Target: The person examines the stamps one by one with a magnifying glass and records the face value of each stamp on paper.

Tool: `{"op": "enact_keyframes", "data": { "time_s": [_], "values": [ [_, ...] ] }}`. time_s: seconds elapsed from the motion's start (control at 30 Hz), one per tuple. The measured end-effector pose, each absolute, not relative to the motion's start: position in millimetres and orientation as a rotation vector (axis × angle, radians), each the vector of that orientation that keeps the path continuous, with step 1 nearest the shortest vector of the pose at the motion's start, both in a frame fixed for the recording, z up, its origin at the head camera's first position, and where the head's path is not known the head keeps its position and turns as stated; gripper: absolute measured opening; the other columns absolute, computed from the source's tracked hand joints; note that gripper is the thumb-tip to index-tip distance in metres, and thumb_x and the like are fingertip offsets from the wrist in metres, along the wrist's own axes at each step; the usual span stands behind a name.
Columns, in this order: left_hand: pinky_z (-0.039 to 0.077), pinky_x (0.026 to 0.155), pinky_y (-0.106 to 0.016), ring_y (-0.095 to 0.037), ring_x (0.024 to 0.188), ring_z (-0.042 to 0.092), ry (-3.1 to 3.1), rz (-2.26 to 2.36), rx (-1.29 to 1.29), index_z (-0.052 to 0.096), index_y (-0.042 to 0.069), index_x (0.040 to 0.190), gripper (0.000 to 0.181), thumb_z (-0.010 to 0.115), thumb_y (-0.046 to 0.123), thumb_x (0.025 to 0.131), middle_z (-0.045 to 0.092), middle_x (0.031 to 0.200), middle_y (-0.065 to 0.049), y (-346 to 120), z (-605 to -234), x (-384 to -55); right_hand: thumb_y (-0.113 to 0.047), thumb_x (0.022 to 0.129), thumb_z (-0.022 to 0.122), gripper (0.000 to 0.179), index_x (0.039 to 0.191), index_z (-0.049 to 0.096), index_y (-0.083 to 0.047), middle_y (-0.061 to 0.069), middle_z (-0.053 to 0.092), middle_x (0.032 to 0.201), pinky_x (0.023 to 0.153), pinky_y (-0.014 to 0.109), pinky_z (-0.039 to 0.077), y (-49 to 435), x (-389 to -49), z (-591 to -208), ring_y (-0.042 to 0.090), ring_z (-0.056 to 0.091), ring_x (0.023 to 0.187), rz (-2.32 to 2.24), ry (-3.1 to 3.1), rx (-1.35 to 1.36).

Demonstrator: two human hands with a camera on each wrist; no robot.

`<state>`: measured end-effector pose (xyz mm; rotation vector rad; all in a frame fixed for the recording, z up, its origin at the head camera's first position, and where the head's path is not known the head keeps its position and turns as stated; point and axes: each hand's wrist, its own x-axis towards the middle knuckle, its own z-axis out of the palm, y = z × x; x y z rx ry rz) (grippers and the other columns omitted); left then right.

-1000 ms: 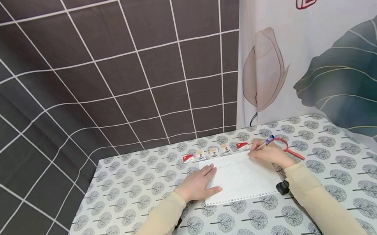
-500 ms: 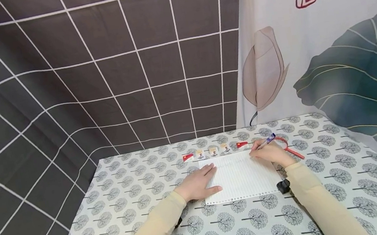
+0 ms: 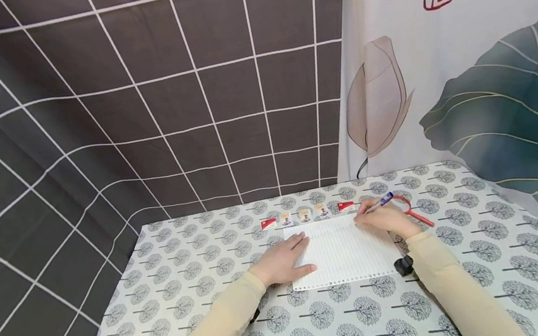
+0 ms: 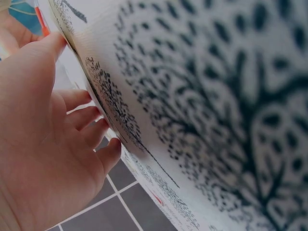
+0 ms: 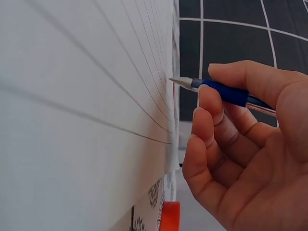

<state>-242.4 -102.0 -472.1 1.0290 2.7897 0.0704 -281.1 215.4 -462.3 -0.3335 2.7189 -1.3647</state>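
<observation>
A lined sheet of paper (image 3: 345, 254) with a row of punched holes along its near edge lies on the table. Faint writing runs across its upper part. My right hand (image 3: 383, 218) pinches a blue pen (image 5: 226, 92) between thumb and fingers, its tip right at the paper's surface near the top right. The pen's capped back end slants up to the right in the head view. My left hand (image 3: 280, 262) rests on the paper's left edge, fingers stretched and thumb spread; in the left wrist view the palm (image 4: 53, 144) faces the camera.
Beyond the paper stand in a row a red-and-white card (image 3: 268, 223), several small picture cards (image 3: 304, 216) and another red card (image 3: 346, 205). A red-handled magnifying glass (image 3: 420, 218) lies right of my right hand. A dark gridded curtain (image 3: 220, 95) hangs behind the table.
My right hand and the pen shift only slightly at the paper's upper right, the pen's angle changing a little. The left hand stays in place.
</observation>
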Motion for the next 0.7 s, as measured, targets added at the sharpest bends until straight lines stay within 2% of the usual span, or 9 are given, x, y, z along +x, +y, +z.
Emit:
{"op": "enact_keyframes", "data": {
  "time_s": [0.23, 0.53, 0.7],
  "values": [
    [0.025, 0.122, -0.038, -0.023, 0.152, 0.023, 2.781, 0.084, 1.012, 0.027, 0.010, 0.160, 0.081, 0.041, 0.064, 0.101, 0.022, 0.166, -0.006, -100.4, -469.9, -241.6, -0.021, 0.090, 0.074, 0.016, 0.095, 0.068, -0.007, 0.004, 0.070, 0.092, 0.073, 0.031, 0.045, 222.1, -280.3, -460.8, 0.019, 0.058, 0.080, -1.449, 2.717, -0.275],
    [0.024, 0.122, -0.038, -0.023, 0.152, 0.022, 2.782, 0.076, 1.015, 0.027, 0.009, 0.160, 0.081, 0.041, 0.063, 0.101, 0.021, 0.166, -0.007, -100.7, -470.3, -241.6, -0.015, 0.087, 0.076, 0.011, 0.089, 0.070, -0.005, 0.002, 0.070, 0.085, 0.075, 0.031, 0.044, 221.5, -285.1, -464.4, 0.019, 0.058, 0.079, -1.411, 2.720, -0.325],
    [0.023, 0.123, -0.037, -0.023, 0.152, 0.022, 2.779, 0.077, 1.017, 0.027, 0.009, 0.160, 0.081, 0.041, 0.063, 0.101, 0.021, 0.167, -0.007, -100.6, -470.4, -241.7, -0.017, 0.087, 0.076, 0.011, 0.088, 0.071, -0.007, 0.002, 0.071, 0.085, 0.074, 0.032, 0.044, 221.2, -284.1, -463.5, 0.019, 0.058, 0.079, -1.373, 2.748, -0.312]
  ]
}}
